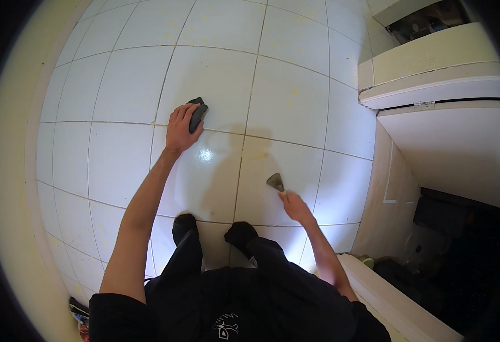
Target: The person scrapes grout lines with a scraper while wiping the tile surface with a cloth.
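Observation:
My left hand is closed around a dark grey wad, maybe a cloth or sponge, and rests on the white tiled floor. Its fingers cover part of the wad. Farther right and nearer to me, my right hand grips the handle of a scraper. The scraper's flat, wide blade points away from me and to the left, at or just above a tile; I cannot tell if it touches. Faint yellow marks show on the tile beyond the blade.
My feet in dark socks are on the tiles between my arms. A pale wall runs along the left. At the right stand a door frame and a light panel, with dark items beyond. More yellow specks dot the far tiles.

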Demonstrator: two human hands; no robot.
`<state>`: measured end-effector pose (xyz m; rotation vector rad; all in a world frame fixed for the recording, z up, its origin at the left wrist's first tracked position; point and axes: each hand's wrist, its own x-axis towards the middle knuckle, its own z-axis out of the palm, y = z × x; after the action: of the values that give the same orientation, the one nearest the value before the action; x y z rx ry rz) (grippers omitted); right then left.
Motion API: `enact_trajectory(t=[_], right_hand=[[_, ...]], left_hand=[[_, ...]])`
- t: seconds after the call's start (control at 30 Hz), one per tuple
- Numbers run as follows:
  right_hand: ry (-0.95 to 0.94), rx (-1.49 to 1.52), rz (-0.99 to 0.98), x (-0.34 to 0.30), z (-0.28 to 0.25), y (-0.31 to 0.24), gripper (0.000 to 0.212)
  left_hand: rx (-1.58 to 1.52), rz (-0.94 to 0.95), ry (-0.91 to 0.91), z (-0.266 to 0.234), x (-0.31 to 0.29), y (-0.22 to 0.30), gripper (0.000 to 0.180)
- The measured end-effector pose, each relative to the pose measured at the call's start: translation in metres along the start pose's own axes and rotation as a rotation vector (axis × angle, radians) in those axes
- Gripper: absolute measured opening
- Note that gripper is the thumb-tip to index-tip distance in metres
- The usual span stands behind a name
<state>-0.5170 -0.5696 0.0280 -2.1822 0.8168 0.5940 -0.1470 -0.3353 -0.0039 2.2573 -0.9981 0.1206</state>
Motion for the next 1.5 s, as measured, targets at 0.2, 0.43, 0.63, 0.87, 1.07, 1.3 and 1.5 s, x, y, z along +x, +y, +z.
enact_trajectory(t=[0.2,0.43,0.63,0.87,1.07,1.3,1.5], right_hand=[[0.121,0.039,0.119,-0.004,0.013,0.015,0.050],[0.246,0.127,0.181,-0.006,0.013,0.006,0.051],[0.383,0.154,0.114,-0.006,0.025,0.013,0.050],[0.439,0.344,0.044,-0.003,0.029,0.027,0.049],[0.449,0.395,0.042,-0.003,0.030,0.032,0.049],[0.363,0.168,0.051,-0.009,0.029,0.017,0.038],[0.153,-0.007,0.068,-0.031,0.043,-0.036,0.034]], left_hand=[[-0.020,0.018,0.015,0.004,0.003,0.002,0.057],[-0.014,0.002,0.001,0.000,0.001,0.000,0.056],[-0.289,0.074,-0.145,0.011,-0.015,0.021,0.061],[-0.528,0.865,-0.512,0.074,-0.089,0.143,0.054],[-0.333,1.116,-0.565,0.108,-0.039,0.140,0.036],[0.200,-0.300,0.206,0.042,0.065,-0.001,0.055],[0.070,-0.025,0.105,0.011,0.029,-0.019,0.059]])
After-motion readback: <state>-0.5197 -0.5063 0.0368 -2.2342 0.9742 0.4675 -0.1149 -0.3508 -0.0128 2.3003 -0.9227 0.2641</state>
